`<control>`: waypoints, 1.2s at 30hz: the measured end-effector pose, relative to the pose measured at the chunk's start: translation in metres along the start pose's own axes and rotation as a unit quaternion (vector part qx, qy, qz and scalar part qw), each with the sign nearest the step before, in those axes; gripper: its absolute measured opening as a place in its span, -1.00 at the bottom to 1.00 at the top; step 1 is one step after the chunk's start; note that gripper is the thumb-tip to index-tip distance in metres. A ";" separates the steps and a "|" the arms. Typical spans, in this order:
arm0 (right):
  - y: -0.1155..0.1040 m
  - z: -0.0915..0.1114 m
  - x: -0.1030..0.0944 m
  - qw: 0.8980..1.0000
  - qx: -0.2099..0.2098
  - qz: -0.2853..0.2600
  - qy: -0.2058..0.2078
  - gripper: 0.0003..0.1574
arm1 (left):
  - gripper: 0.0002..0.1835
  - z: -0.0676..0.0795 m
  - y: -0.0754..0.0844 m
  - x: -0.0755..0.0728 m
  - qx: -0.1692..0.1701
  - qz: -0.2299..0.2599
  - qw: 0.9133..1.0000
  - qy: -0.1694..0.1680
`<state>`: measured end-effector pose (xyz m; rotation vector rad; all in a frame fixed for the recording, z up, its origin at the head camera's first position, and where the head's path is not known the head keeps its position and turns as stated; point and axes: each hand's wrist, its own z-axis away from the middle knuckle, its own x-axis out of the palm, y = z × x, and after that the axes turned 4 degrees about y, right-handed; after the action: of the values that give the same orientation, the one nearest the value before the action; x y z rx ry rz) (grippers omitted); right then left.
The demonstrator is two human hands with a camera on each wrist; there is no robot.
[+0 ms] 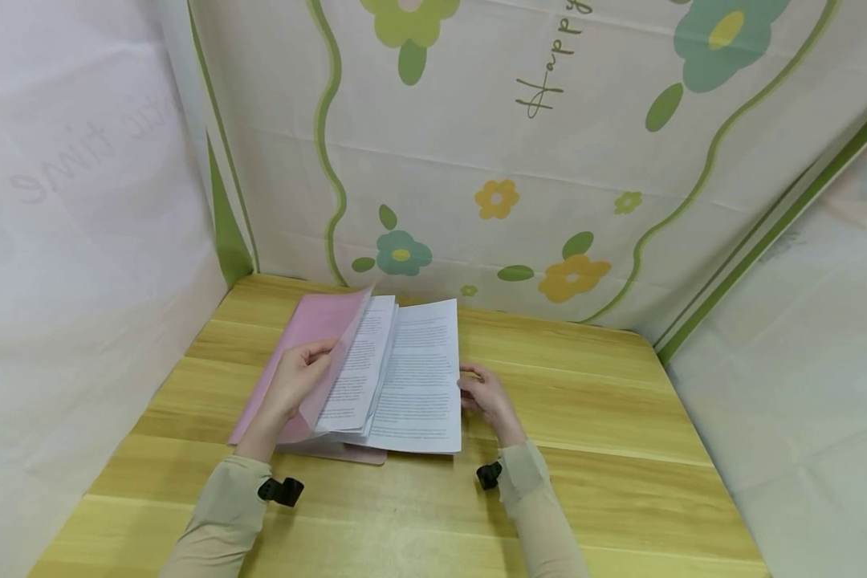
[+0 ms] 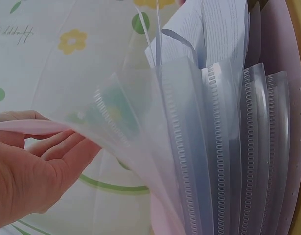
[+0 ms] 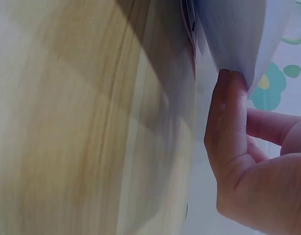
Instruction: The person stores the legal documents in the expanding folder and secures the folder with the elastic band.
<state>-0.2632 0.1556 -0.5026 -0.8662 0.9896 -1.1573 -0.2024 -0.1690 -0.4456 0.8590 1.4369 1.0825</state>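
A pink folder [image 1: 321,317] lies on the table, its front cover lifted. My left hand [image 1: 299,379] grips that cover by its edge. In the left wrist view, clear plastic sleeves [image 2: 221,147] with punched strips fan out beside the raised cover. Printed sheets [image 1: 419,377] stick out to the right of the folder, with more printed pages [image 1: 357,369] under the cover. At their right edge, my right hand [image 1: 487,399] pinches the sheets between thumb and fingers. The right wrist view shows fingertips [image 3: 232,81] against the paper's lower edge, with the sheets raised off the wood.
The wooden table [image 1: 607,482] reaches out to the right of the folder and in front of it. A flower-printed cloth [image 1: 433,177] hangs along the back edge, with pale cloth at both sides. Each wrist wears a small black camera [image 1: 282,490].
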 end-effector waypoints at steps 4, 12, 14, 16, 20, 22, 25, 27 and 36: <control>-0.001 0.000 0.003 1.000 0.002 -0.007 0.002 -0.47 | -0.53 0.000 -0.001 0.000 -0.007 0.002 1.000 -0.002; -0.001 -0.003 0.011 1.000 0.000 -0.020 -0.001 -0.49 | -0.52 0.000 0.001 0.000 -0.001 0.004 1.000 -0.007; -0.002 -0.003 0.014 1.000 -0.003 -0.021 0.000 -0.49 | -0.53 0.001 0.002 0.000 0.003 0.003 1.000 -0.008; -0.002 -0.003 0.016 1.000 -0.003 -0.020 0.003 -0.49 | -0.53 0.002 0.003 0.000 0.006 0.006 1.000 -0.010; -0.002 -0.004 0.022 1.000 0.000 -0.020 0.007 -0.48 | -0.54 0.002 0.003 0.001 0.006 0.007 1.000 -0.015; -0.002 -0.005 0.024 1.000 0.004 -0.022 0.008 -0.47 | -0.54 0.002 0.002 0.001 0.006 0.007 1.000 -0.016; -0.003 -0.006 0.027 1.000 0.004 -0.022 0.006 -0.47 | -0.54 0.001 0.001 0.002 0.008 0.006 1.000 -0.016; -0.004 -0.006 0.028 1.000 0.003 -0.024 0.005 -0.48 | -0.54 0.000 0.001 0.002 0.008 0.005 1.000 -0.015; -0.005 -0.006 0.031 0.999 -0.003 -0.027 -0.019 -0.47 | -0.54 0.001 0.001 0.001 0.010 0.004 1.000 -0.015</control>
<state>-0.2667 0.1237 -0.5048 -0.9216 0.9438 -1.1791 -0.2021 -0.1674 -0.4454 0.8925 1.4224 1.0573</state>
